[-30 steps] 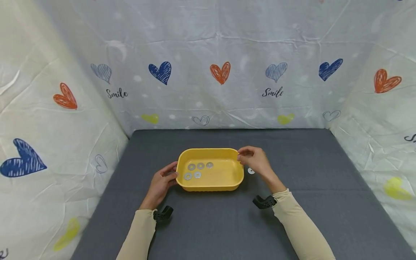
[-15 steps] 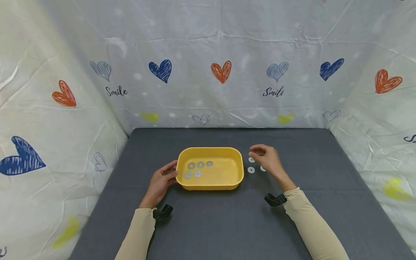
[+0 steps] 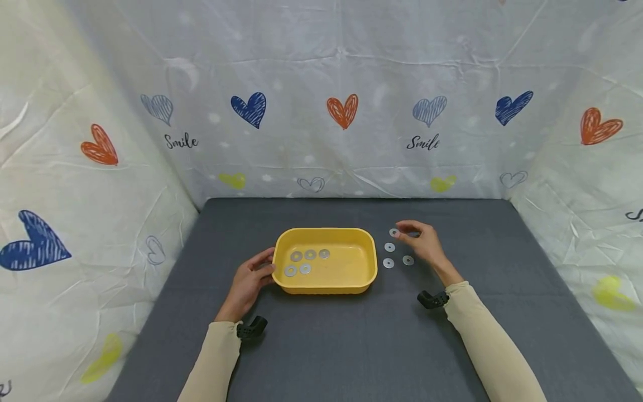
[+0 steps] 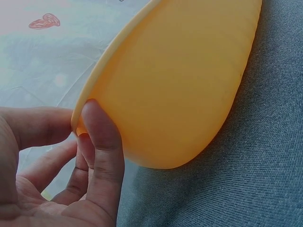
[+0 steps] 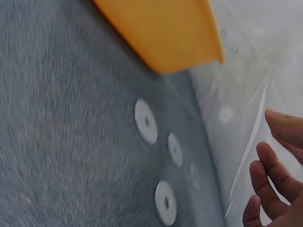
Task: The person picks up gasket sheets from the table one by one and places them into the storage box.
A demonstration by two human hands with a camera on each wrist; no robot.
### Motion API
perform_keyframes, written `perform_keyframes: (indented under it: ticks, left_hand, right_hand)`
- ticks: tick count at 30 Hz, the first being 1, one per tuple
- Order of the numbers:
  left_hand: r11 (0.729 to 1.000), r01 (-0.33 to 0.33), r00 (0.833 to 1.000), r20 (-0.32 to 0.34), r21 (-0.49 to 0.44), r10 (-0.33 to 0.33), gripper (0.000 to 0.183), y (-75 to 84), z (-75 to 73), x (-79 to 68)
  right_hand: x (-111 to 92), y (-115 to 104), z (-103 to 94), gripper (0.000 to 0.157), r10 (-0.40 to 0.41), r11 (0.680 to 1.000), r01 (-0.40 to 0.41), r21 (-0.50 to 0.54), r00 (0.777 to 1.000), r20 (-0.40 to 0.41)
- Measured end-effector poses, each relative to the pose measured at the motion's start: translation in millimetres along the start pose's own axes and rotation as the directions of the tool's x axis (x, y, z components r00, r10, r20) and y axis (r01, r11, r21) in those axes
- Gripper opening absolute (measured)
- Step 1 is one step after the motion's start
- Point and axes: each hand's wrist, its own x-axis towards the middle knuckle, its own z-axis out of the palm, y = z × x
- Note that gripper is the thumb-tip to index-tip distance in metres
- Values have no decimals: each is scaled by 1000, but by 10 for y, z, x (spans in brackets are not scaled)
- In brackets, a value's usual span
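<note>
Tray: five washers inside; I judge these done
Tabletop: four washers, apparently left
Left hand: grips tray
Right hand: released, near farthest washer

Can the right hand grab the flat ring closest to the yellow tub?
Probably yes: the right hand looks empty and is close by, and nothing covers that flat ring, leaving it open from above.

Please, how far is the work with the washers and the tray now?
Five washers lie in the tray, so they look done. The left hand holds the tray; the right hand, holding nothing, is near the rearmost loose washer. Four loose washers outside probably remain to go in.
</note>
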Motion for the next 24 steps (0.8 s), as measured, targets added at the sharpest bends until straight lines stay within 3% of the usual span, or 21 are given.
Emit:
perform_keyframes:
  ticks: [13, 24]
  left_hand:
    - [1000, 9, 1000, -21, 9, -9, 51, 19, 12, -6]
    - [1000, 18, 999, -28, 14, -17, 50, -2, 13, 5]
  right_hand:
    - [222, 308, -3, 37, 92, 995, -92, -28, 996, -6]
    - [341, 392, 48, 37, 145, 980, -138, -144, 989, 42]
